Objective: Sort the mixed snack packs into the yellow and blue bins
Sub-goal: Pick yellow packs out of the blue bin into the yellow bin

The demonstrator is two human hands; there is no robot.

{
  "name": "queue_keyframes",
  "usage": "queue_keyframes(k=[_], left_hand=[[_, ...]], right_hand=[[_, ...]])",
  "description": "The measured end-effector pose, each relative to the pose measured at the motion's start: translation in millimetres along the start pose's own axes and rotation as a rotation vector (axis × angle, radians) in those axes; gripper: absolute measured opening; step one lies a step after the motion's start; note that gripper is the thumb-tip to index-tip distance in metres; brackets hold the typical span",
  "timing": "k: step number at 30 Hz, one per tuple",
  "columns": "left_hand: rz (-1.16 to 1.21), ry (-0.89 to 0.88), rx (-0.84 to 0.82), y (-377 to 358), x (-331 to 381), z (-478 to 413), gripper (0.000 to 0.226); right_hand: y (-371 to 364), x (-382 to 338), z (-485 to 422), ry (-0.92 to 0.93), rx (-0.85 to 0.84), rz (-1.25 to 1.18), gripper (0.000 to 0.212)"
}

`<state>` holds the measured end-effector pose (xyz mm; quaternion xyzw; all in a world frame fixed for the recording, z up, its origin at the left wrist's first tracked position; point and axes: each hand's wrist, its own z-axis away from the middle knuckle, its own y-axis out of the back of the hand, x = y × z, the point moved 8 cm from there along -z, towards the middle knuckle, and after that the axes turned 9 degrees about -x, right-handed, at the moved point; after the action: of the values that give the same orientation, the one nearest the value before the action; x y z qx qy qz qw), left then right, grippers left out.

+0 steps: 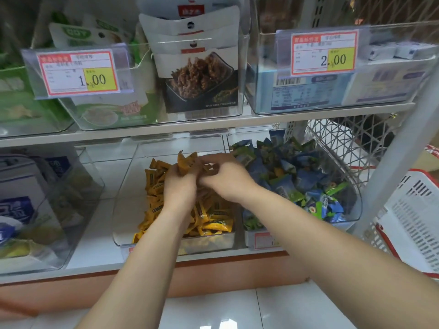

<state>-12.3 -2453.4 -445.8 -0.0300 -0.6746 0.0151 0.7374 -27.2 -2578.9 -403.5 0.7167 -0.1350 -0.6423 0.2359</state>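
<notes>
Yellow bin (126, 195) is under both hands. Blue bin (355, 205) is just right of the right hand (228, 184). Left hand (178, 188) grips a bunch of yellow packs (186, 160). Right fingers are curled against that bunch, blurred, so can't tell if they're gripping.

I was looking at white shop shelving: an upper shelf (213, 125) carried clear bins (332, 100) with price tags (78, 73), and a lower shelf (95, 233) sat above an orange-brown plinth (213, 277). The floor (237, 309) was glossy white tile. At the right stood a white upright (392, 176), a white wire mesh panel (344, 143) and a red-rimmed white basket (418, 214).
</notes>
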Motion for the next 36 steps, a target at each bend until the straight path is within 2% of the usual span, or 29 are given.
queue_keyframes(k=[3,5,6,7,9,12,14,16,20,22,24,27,29,31,34,36], left_hand=[[-0.429,-0.053,-0.006,15,4,-10,0.032],[-0.784,-0.077,-0.065,15,4,-12,0.048],[-0.886,-0.104,-0.08,14,4,-12,0.057],[-0.941,-0.146,-0.077,12,7,-10,0.06],[-0.99,-0.258,-0.05,4,18,-5,0.057],[-0.962,-0.352,-0.127,-16,25,2,0.049],[-0.92,-0.374,-0.208,-30,24,7,0.04],[-0.893,-0.405,-0.26,-43,25,14,0.028],[-0.906,-0.509,-0.274,-64,32,22,0.028],[-0.891,-0.567,-0.271,-74,36,27,0.034],[-0.868,-0.6,-0.267,-85,38,31,0.043],[-0.762,-0.617,-0.294,-100,42,36,0.048],[-0.681,-0.633,-0.269,-100,44,36,0.034],[-0.688,-0.585,-0.222,-91,42,28,0.026],[-0.806,-0.476,-0.15,-62,34,9,0.027],[-0.925,-0.423,-0.105,-42,30,-2,0.029]], right_hand=[[36,13,2,-0.038,-0.029,0.127,0.041],[77,27,8,-0.05,0.05,0.258,0.025],[95,35,11,-0.068,0.072,0.362,0.02],[108,45,13,-0.094,0.056,0.492,0.02],[119,69,14,-0.161,-0.083,0.742,0.025],[121,97,14,-0.236,-0.28,0.948,0.026],[125,103,13,-0.263,-0.327,0.94,0.022],[134,102,11,-0.262,-0.306,0.917,0.018],[153,81,15,-0.178,-0.084,0.843,0.028],[160,65,25,-0.098,0.088,0.581,0.026],[156,49,35,-0.013,0.178,0.264,0.022],[131,33,44,0.067,0.095,-0.196,0.014],[121,31,45,0.066,0.035,-0.349,0.01],[129,35,45,0.055,0.063,-0.288,0.009],[159,53,42,0.004,0.18,0.095,0.012],[163,70,32,-0.064,0.097,0.324,0.014]])
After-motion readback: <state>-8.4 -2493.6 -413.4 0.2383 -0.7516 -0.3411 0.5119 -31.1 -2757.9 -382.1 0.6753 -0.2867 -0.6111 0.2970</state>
